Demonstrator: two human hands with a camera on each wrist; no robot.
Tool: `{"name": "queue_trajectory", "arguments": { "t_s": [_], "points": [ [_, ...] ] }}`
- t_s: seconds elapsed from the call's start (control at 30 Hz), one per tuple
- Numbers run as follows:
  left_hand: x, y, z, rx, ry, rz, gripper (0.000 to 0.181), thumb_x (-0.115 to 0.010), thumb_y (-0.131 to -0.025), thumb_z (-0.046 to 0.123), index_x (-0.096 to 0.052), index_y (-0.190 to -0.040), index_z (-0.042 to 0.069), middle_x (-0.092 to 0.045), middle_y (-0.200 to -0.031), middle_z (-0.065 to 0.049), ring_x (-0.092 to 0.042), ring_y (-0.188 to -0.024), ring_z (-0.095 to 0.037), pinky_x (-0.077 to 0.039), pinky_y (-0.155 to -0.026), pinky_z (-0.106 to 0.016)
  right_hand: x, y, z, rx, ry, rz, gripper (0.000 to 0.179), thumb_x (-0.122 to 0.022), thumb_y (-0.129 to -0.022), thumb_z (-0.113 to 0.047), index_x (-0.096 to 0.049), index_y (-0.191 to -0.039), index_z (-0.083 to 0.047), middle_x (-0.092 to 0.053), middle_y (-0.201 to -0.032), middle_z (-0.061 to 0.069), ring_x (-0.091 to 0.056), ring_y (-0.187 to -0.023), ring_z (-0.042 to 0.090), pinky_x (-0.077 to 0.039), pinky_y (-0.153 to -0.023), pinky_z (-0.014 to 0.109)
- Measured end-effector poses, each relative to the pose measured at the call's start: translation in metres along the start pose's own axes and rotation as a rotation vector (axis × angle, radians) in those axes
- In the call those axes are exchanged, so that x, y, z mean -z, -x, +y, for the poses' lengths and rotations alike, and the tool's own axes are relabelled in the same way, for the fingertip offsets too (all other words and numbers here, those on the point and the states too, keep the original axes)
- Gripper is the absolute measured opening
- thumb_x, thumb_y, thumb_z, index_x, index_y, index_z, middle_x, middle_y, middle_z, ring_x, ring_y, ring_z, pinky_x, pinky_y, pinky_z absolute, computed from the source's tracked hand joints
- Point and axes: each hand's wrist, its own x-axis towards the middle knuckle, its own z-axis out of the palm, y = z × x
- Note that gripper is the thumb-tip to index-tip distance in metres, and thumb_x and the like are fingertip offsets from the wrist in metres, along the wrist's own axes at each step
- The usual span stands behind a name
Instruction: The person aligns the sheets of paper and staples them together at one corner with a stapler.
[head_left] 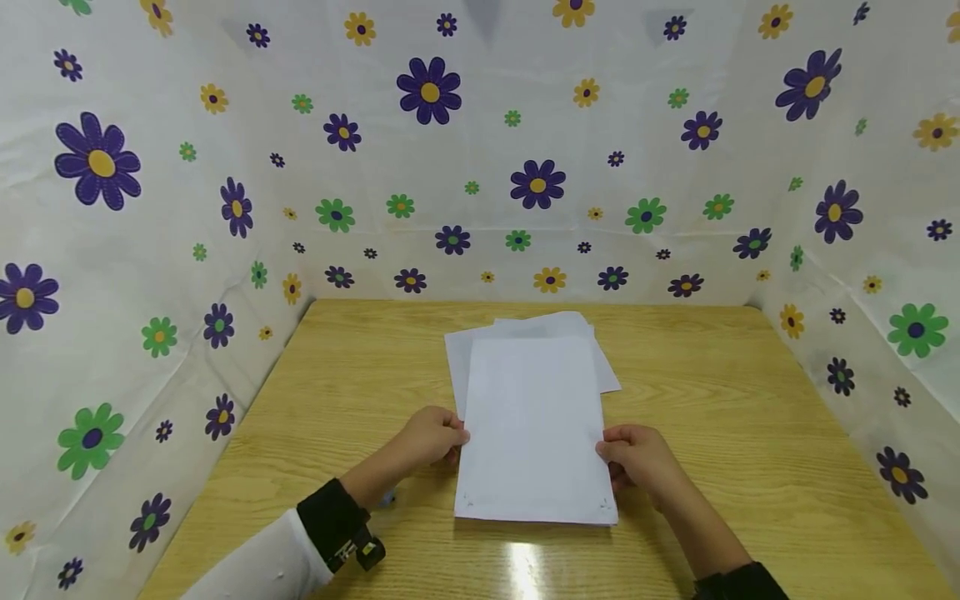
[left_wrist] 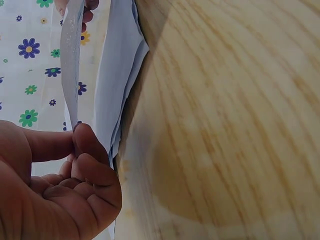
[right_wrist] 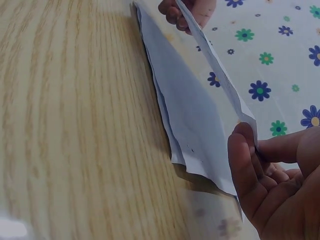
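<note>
- Holding a white sheet of paper (head_left: pixel 534 425) by its two long edges: the person's left hand (head_left: pixel 431 440) pinches the left edge, the right hand (head_left: pixel 637 457) pinches the right edge, both near the sheet's lower half, centre of the head view.
- Left wrist view: thumb and fingers (left_wrist: pixel 90 150) clamp the sheet's thin edge at lower left of the frame; the paper rises from there toward the top edge.
- Right wrist view: fingertips (right_wrist: pixel 245 155) grip the sheet's corner at right of frame; the sheet is lifted off the wooden table (head_left: pixel 750 433) on that side.
- More white paper, a loose stack (head_left: pixel 525 333), lies under and behind the held sheet, its corners fanned out toward upper centre.
- White sleeve with black cuff (head_left: pixel 330 521) at lower left of the head view.
- Flower-printed cloth (head_left: pixel 225 208) walls the table on three sides.
</note>
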Motion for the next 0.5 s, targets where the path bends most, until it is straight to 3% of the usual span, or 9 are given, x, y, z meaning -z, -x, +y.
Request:
{"name": "queue_trajectory", "arguments": {
  "t_s": [0.3,0.5],
  "points": [
    [-0.0029,-0.0051,-0.006,-0.025,-0.014,-0.014,0.014,-0.066,-0.097,0.011,-0.07,-0.086,0.005,-0.063,-0.062,-0.008,-0.046,-0.051,-0.011,-0.036,-0.049,-0.023,-0.0009,-0.0027,0.0052,0.003,0.021,0.003,0.028,-0.064,-0.097,-0.009,-0.064,-0.119,0.009,-0.069,-0.086,0.011,-0.065,-0.068,0.02,-0.056,-0.059,0.035],
    [-0.0058,-0.0037,-0.0088,-0.036,-0.016,-0.04,0.018,-0.066,-0.096,0.01,-0.068,-0.079,0.006,-0.062,-0.063,-0.006,-0.053,-0.056,-0.013,-0.041,-0.05,-0.022,-0.0035,-0.0042,0.0092,-0.001,0.051,0.017,0.024,-0.065,-0.096,-0.008,-0.065,-0.114,0.008,-0.068,-0.084,0.01,-0.064,-0.067,0.019,-0.055,-0.056,0.034]
  ]
}}
